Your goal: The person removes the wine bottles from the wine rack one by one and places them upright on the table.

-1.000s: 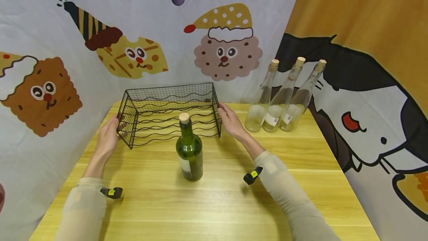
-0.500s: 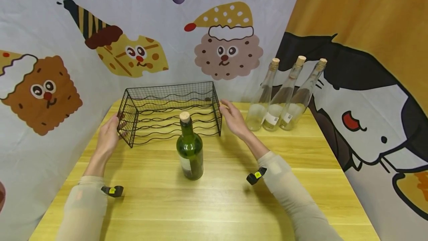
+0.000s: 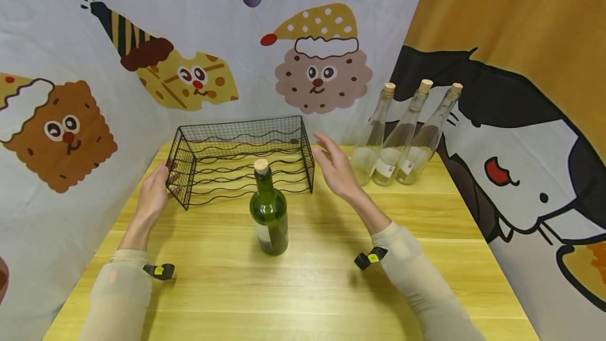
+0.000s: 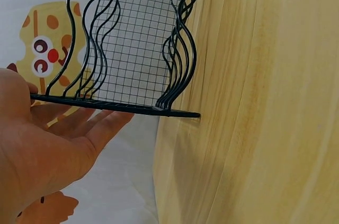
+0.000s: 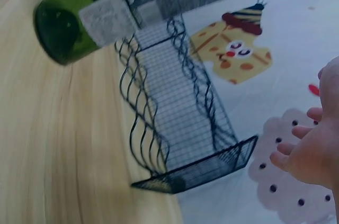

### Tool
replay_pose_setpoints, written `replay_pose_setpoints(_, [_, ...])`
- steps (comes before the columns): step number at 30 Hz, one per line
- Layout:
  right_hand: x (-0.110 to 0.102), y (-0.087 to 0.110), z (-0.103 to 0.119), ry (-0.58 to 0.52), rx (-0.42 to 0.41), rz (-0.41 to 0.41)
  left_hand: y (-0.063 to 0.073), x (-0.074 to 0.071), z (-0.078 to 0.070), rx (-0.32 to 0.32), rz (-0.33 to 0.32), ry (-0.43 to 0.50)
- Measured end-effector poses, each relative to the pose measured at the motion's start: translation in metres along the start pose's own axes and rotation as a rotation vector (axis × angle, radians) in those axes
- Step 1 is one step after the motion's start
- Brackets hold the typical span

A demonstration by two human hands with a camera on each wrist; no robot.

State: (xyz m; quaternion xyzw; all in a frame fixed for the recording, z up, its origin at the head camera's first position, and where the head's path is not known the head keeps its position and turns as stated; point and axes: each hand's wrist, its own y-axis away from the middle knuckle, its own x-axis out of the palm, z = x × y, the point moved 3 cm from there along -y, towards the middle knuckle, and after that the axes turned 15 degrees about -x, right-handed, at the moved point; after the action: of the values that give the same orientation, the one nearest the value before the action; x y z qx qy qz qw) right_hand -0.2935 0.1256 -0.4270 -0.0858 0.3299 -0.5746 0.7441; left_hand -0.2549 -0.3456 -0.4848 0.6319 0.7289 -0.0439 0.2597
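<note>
A black wire wine rack (image 3: 236,138) with wavy bars and mesh walls stands at the back left of the table. My left hand (image 3: 152,191) rests against its left end, fingers extended along the outer side of the mesh in the left wrist view. Just beyond the right end of the rack, my right hand (image 3: 337,170) is held in the air, its fingers spread and nothing in them. In front of the rack a green wine bottle (image 3: 269,209) with a cork and a pale label stands upright. The right wrist view shows this bottle above the rack in the picture.
Three clear corked bottles (image 3: 390,157) stand close together at the back right, near the right hand. The wooden table (image 3: 322,288) meets a cartoon-printed cloth backdrop (image 3: 246,67) behind and at the sides.
My right hand has let go of the rack's right end and moved a little to the right, fingers lifting. The left hand, rack and bottles have stayed put.
</note>
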Motion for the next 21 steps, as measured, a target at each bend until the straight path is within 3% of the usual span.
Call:
replay_pose_setpoints(7, [0.004,0.008,0.035,-0.092,-0.133,0.022,0.000,0.000,-0.001,0.016,0.009,0.006])
replay_pose_setpoints(21, [0.020,0.024,0.089,-0.284,-0.331,0.197,-0.001,0.001,0.001,-0.001,0.027,0.026])
